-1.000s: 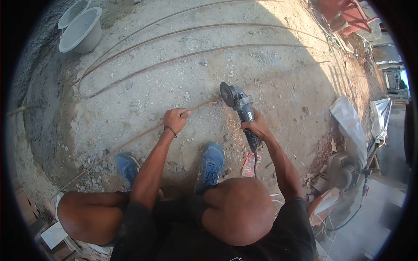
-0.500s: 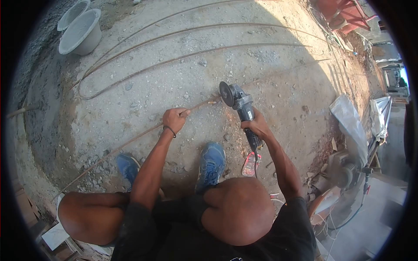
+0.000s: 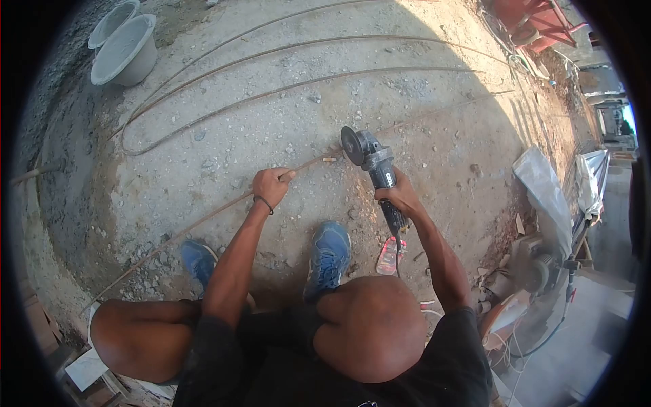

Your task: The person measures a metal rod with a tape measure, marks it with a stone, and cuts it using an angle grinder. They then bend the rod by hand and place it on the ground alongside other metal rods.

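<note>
My left hand (image 3: 271, 184) is closed around a long thin steel rod (image 3: 203, 220), which runs from the lower left up toward the middle of the ground. In my right hand (image 3: 399, 193) is an angle grinder (image 3: 381, 173), gripped by its body with the disc end pointing up and away from me. Its round cutting disc (image 3: 351, 145) stands at the rod, just past a small pale piece (image 3: 329, 159) lying under it. Whether the disc touches the rod is hard to see. Faint sparks show on the ground below the disc.
More bent steel rods (image 3: 298, 46) curve over the ground ahead. Two grey buckets (image 3: 129, 57) stand at the upper left, a red wheelbarrow (image 3: 532, 24) at the upper right. A motor-like machine (image 3: 539, 271) and cables lie right. A patterned sandal (image 3: 391, 256) sits near my blue shoe (image 3: 328, 258).
Almost nothing differs. Both hands, the grinder and the rod hold nearly the same positions.
</note>
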Demonstrator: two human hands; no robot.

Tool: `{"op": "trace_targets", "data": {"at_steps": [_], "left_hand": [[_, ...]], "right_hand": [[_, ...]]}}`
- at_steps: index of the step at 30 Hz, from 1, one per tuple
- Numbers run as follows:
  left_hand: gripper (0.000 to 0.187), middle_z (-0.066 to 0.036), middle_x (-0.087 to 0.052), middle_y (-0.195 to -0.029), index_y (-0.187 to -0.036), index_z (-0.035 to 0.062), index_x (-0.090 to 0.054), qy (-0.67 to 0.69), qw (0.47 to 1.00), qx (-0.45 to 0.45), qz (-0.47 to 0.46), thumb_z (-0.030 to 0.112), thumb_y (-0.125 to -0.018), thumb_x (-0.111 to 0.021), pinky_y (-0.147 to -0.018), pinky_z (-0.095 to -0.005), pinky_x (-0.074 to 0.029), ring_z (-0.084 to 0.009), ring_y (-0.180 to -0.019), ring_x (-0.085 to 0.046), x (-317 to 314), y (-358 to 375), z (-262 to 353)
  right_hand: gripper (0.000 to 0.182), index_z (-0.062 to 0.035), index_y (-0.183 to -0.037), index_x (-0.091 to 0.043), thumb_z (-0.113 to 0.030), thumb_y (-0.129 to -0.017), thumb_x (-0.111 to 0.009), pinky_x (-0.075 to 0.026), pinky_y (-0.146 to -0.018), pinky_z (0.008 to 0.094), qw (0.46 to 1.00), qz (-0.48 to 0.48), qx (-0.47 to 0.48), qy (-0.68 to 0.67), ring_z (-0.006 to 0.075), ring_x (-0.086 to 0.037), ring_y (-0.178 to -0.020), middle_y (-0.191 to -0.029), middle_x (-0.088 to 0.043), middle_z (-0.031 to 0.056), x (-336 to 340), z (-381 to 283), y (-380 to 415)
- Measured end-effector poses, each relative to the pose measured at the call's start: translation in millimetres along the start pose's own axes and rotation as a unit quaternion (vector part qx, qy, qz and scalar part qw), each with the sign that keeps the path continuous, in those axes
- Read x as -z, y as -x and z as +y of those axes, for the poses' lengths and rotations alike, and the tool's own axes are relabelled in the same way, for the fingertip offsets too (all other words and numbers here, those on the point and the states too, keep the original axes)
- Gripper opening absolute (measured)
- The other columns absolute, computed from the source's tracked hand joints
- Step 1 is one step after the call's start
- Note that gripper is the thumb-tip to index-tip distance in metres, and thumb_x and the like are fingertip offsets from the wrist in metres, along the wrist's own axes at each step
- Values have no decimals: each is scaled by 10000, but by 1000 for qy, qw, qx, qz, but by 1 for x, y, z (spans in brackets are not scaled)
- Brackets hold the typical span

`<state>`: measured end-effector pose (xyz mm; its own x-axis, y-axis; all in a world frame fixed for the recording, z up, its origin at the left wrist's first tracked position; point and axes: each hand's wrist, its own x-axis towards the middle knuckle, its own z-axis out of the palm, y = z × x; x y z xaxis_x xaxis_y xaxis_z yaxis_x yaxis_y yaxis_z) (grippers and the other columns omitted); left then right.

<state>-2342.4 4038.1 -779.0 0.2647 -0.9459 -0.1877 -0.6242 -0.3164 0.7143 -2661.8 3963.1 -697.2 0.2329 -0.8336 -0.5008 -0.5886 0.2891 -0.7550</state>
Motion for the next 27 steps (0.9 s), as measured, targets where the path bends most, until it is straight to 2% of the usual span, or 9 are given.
{"op": "trace_targets", "data": {"at_steps": [14, 17, 20, 22, 23, 25, 27], "left_hand": [[258, -137, -681, -747, -902, 110, -749, 3, 1000, -1, 11, 346, -800, -732, -615, -347, -483, -278, -671, -662, 1, -1, 0], [235, -122, -654, -695, -876, 149, -745, 10, 999, -20, 31, 372, -812, -702, -577, -381, -462, -311, -620, -623, 2, -4, -2], [233, -123, -657, -691, -874, 133, -742, 18, 1000, -16, 20, 356, -816, -703, -579, -378, -464, -298, -620, -631, 4, -7, -2], [243, -128, -654, -679, -858, 107, -735, 27, 1000, -3, 3, 345, -814, -709, -578, -374, -461, -283, -615, -634, 4, -7, -1], [243, -128, -654, -679, -858, 107, -735, 28, 1000, -8, 0, 345, -814, -709, -578, -374, -461, -283, -615, -634, 4, -7, -2], [269, -131, -659, -674, -877, 48, -734, 25, 1000, 0, -19, 309, -810, -725, -575, -326, -461, -188, -585, -618, 3, -9, -1], [276, -121, -635, -628, -863, 27, -728, 9, 999, -2, -35, 297, -805, -730, -548, -320, -444, -148, -554, -574, 1, -13, -4]], "right_hand": [[630, 12, -1162, -569, -177, -582, -726, -484, -733, 319, 1000, -8, 5, -3, 185, -599, -771, -885, -636, 78, 2, 2, -3], [589, 13, -1134, -564, -139, -587, -718, -494, -689, 311, 999, -20, -1, -29, 179, -605, -729, -855, -623, 82, 4, 0, 2], [548, 3, -1114, -551, -88, -595, -703, -508, -632, 316, 995, -11, -26, -98, 178, -613, -678, -825, -606, 81, 12, -1, 13], [502, -8, -1092, -543, -50, -616, -697, -521, -589, 330, 978, 9, -45, -203, 187, -618, -645, -811, -598, 82, 20, 1, 20], [502, -8, -1092, -543, -50, -616, -697, -521, -589, 330, 978, 14, -45, -205, 187, -618, -645, -811, -598, 82, 22, 2, 22], [454, -12, -1074, -532, -38, -650, -694, -525, -566, 342, 946, 32, -56, -318, 191, -614, -626, -806, -595, 87, 35, 7, 31], [424, -17, -1065, -527, -63, -684, -709, -524, -558, 333, 931, 67, -46, -356, 185, -613, -623, -804, -595, 88, 43, 13, 36]]}}
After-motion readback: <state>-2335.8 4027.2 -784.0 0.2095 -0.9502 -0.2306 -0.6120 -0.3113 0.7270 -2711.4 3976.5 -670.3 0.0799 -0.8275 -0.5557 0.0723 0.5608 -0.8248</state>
